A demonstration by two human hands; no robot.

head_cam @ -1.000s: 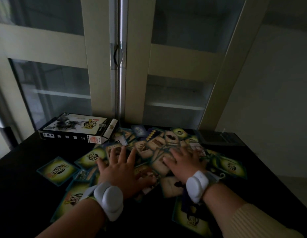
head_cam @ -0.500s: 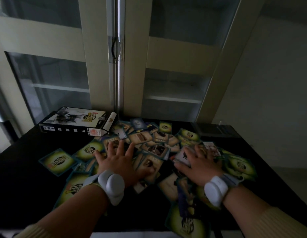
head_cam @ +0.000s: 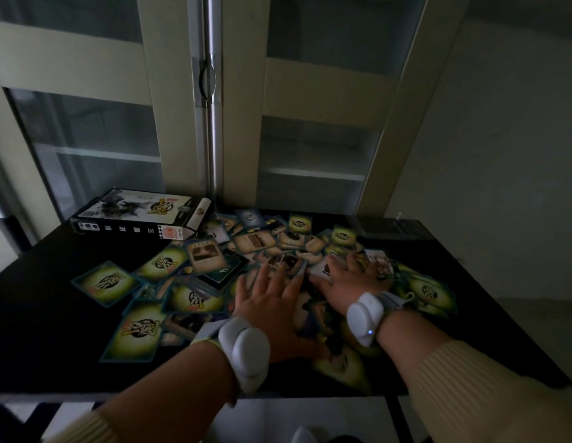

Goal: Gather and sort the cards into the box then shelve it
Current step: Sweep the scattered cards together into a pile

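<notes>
Cards (head_cam: 214, 276) lie scattered over the black table (head_cam: 38, 314); both hands, left (head_cam: 272, 311) and right (head_cam: 348, 279), press flat, grip wide, gathering; next, heap them for the box (head_cam: 141, 215) at the back left

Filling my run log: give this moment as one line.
phase: gathering | left hand: flat on cards | right hand: flat on cards | box: lying on table

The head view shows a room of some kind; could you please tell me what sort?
Probably a home or office room: a pale cabinet with glass doors, a black table, scattered playing cards.
</notes>
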